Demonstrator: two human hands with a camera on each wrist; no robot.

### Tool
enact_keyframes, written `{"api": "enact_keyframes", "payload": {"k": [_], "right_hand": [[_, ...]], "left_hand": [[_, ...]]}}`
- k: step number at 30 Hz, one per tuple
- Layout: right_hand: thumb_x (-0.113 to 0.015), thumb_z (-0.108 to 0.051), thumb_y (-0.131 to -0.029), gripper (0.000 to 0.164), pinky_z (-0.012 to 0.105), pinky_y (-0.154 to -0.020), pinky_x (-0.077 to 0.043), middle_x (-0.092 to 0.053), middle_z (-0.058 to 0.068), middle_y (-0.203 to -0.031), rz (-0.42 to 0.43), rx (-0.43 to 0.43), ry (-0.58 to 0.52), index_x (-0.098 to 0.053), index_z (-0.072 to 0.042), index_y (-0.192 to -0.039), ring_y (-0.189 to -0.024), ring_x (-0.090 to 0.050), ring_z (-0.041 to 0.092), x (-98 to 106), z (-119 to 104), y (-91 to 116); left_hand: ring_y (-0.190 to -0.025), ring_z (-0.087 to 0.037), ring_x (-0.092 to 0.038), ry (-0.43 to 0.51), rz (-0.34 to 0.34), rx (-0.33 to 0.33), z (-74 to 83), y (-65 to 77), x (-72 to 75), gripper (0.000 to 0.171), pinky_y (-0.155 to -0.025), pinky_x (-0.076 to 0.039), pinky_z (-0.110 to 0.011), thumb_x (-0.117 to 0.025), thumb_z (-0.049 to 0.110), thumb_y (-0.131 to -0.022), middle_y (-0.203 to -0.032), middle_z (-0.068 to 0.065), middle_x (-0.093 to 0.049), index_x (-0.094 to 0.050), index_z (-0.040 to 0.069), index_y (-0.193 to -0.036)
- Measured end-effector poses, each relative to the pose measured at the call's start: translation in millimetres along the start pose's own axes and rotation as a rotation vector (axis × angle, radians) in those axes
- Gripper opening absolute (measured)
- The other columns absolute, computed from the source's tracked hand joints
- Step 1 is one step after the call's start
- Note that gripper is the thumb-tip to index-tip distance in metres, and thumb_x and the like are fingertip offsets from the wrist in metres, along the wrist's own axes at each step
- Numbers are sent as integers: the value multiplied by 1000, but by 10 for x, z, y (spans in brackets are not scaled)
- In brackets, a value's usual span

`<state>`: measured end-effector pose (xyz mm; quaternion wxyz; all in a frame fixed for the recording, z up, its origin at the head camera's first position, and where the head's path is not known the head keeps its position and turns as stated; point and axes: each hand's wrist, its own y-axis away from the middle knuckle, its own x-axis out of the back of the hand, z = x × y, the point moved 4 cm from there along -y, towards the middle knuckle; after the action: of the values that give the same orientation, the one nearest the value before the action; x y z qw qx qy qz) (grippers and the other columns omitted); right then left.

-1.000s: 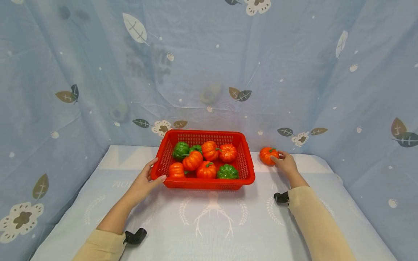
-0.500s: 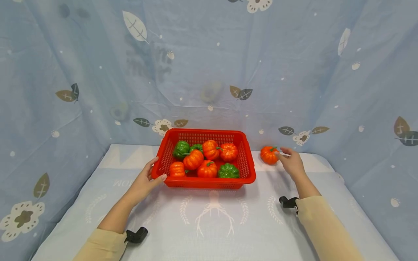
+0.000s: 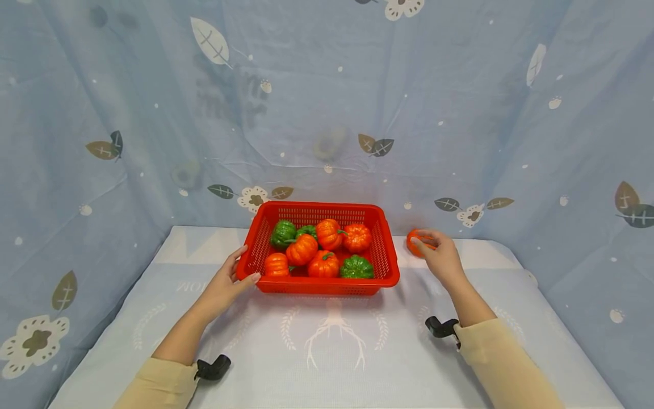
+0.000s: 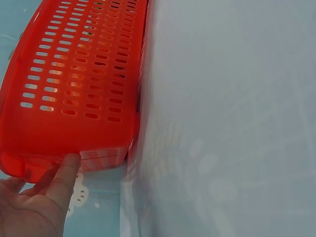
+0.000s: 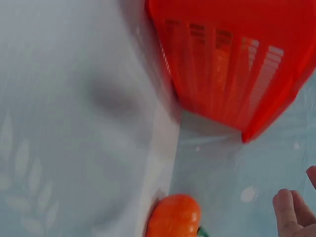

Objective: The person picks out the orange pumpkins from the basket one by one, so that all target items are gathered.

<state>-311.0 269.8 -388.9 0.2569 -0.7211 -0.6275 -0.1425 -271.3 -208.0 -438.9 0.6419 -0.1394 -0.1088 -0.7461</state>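
A red plastic basket (image 3: pixel 319 288) with slotted walls stands toward the back of the table. My left hand (image 3: pixel 227 287) holds its left end, the thumb against the wall and the other fingers at the rim (image 4: pixel 69 150). Inside lie several small orange pumpkins (image 3: pixel 302 250) and green ones (image 3: pixel 357 267). One more orange pumpkin (image 5: pixel 175 217) sits on the table to the right of the basket. Over it, in the head view, my right hand (image 3: pixel 441 258) partly covers it; in the right wrist view the fingertips (image 5: pixel 284 202) show apart from this pumpkin, with nothing between them.
A pale printed cloth (image 3: pixel 334 363) covers the table. Behind and at both sides hangs a blue curtain (image 3: pixel 327 102) with leaf and flower prints, close behind the basket. Each wrist carries a black camera mount (image 3: pixel 213 368).
My right hand drew back a little to the right from the loose orange pumpkin, then came left again over it. The left hand and the basket have stayed in place.
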Motion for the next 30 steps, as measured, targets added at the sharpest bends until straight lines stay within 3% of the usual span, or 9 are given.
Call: {"api": "enact_keyframes", "payload": {"k": [6, 13, 19, 30], "right_hand": [[-68, -26, -97, 39, 52, -101, -50, -60, 20, -130, 8, 125, -37, -64, -1, -127, -122, -58, 37, -209, -258, 73], [-71, -25, -95, 38, 49, -102, -50, -62, 15, -127, -38, 185, -102, -65, -2, -125, -120, -59, 32, -532, -526, 131], [-71, -27, -95, 41, 45, -101, -51, -59, 11, -131, -104, 200, -109, -63, -5, -129, -120, -58, 29, -830, -698, 162], [-73, -26, -93, 46, 43, -102, -51, -57, 10, -134, -206, 195, -139, -61, -7, -133, -125, -55, 35, -1306, -986, 97]], "left_hand": [[-141, -44, -37, -8, 3, 15, -16, -3, 8, 93, -105, -43, -51, -71, 28, -95, -159, -25, -27, -7, 16, -162], [-141, -43, -37, -29, 13, 22, -23, -13, 4, 92, -104, -44, -51, -70, 28, -95, -158, -24, -28, -8, 17, -162], [-140, -43, -38, -34, 23, 22, -48, -24, 1, 91, -103, -45, -52, -71, 29, -94, -158, -23, -30, -11, 18, -162], [-139, -44, -40, -35, 22, 14, -31, -11, 2, 92, -104, -45, -51, -72, 29, -94, -157, -24, -31, -11, 16, -161]]}}
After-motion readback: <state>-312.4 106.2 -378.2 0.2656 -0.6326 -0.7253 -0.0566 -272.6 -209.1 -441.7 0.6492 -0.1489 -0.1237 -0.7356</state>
